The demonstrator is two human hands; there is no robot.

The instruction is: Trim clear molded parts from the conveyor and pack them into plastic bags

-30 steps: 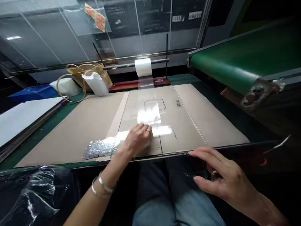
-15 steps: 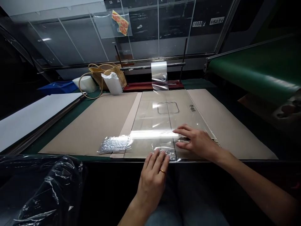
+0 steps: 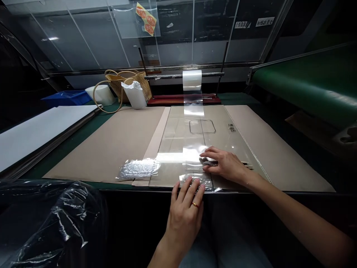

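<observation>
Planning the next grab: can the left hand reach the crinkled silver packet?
Probably yes. The left hand rests on the clear film, and the packet lies just to its left on the cardboard, nothing standing between them.

Head-worn view, facing forward and down, close above the left hand [image 3: 185, 219] and right hand [image 3: 225, 165]
</observation>
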